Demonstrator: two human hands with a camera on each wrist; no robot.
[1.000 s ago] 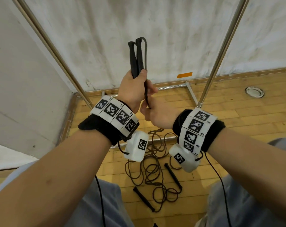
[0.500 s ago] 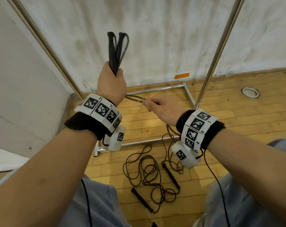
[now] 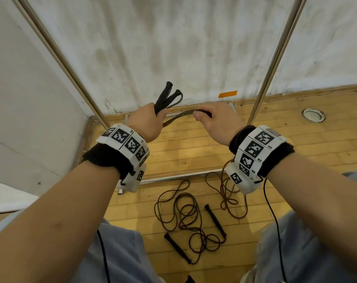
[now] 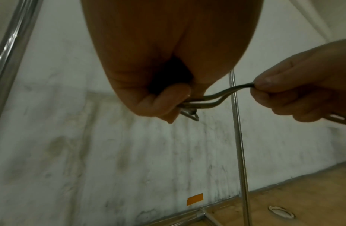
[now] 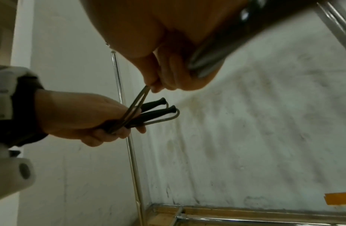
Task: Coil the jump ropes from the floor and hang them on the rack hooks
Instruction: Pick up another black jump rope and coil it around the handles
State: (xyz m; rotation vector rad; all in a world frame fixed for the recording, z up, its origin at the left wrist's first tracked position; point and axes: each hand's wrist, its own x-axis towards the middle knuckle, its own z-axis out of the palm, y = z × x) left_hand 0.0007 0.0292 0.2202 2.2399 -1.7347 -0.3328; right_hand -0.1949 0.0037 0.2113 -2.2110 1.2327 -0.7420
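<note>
A second jump rope [image 3: 191, 219] lies tangled on the wooden floor [image 3: 296, 139] below. Above it, the left hand [image 3: 146, 121] grips two black handles [image 3: 165, 99], and the right hand [image 3: 218, 121] pinches their doubled cord [image 3: 177, 117]. Wrist bands [image 3: 257, 148] read R2, R3, R4.

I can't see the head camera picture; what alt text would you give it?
Left hand grips two black jump rope handles while the right hand pinches the doubled cord stretched between them. Below, a second jump rope lies tangled on the wooden floor.
</note>
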